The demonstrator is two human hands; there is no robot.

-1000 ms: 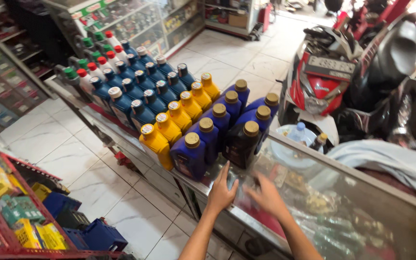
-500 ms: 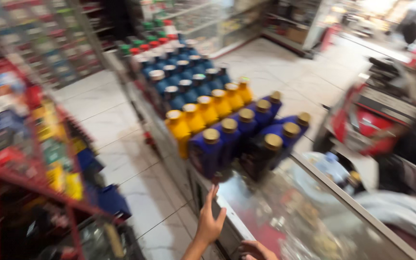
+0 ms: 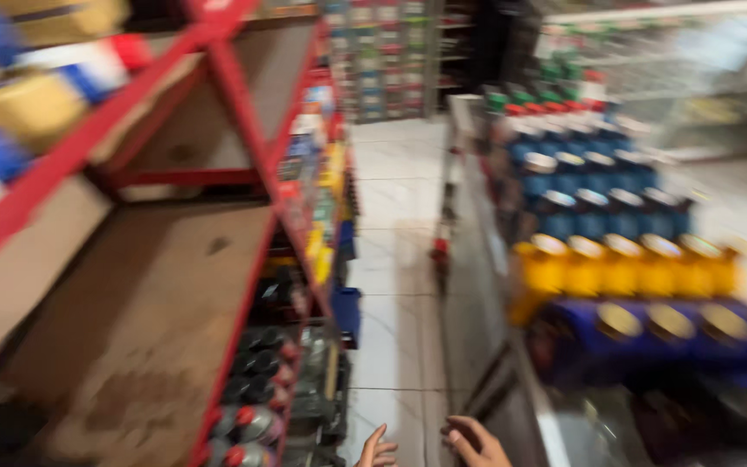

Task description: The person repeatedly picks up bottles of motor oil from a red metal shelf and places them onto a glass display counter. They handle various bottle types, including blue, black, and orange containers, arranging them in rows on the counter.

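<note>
Only the tips of both hands show at the bottom edge of this blurred head view. My left hand (image 3: 379, 451) has its fingers spread over the white tiled floor (image 3: 399, 259) and holds nothing. My right hand (image 3: 474, 441) is loosely curled and empty, just beside the near corner of the glass counter (image 3: 512, 398). Rows of bottles stand on that counter: dark blue ones (image 3: 650, 333) closest, then yellow ones (image 3: 624, 268), then blue ones with silver caps (image 3: 590, 195) farther back.
A red metal shelf rack (image 3: 244, 130) fills the left side, with brown boards, boxes on top and spray cans (image 3: 257, 415) on its low shelf. A narrow tiled aisle runs between rack and counter. More stocked shelves (image 3: 382, 60) stand at the far end.
The view has swung left, from the counter toward the red rack. Both hands have dropped from the counter top to the bottom edge of the frame. The picture is more blurred.
</note>
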